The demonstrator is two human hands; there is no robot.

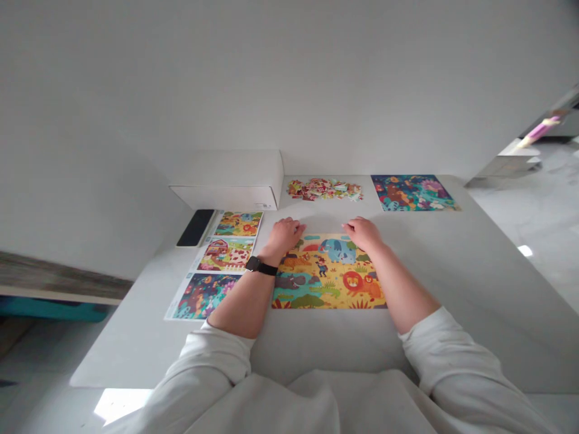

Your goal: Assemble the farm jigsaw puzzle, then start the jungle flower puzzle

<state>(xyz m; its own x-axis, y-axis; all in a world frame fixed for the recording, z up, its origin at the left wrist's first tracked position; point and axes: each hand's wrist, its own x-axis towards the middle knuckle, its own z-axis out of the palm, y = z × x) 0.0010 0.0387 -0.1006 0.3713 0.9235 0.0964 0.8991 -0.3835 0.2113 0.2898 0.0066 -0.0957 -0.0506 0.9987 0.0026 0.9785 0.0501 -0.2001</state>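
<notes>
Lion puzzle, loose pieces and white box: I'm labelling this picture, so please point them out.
Lion puzzle (330, 275), head view: middle of its picture.
Loose pieces (324, 189), head view: middle of the pile.
White box (227, 175), head view: top face.

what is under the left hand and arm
Parts of the picture sheet and the lion puzzle show around them. The sheet's lower right corner and the puzzle's upper left corner are covered, so those cannot be seen.

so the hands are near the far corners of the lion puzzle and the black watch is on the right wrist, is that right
Not quite: the head view shows the black watch on the left wrist. The left hand and right hand are indeed near the far corners of the lion puzzle.
</notes>
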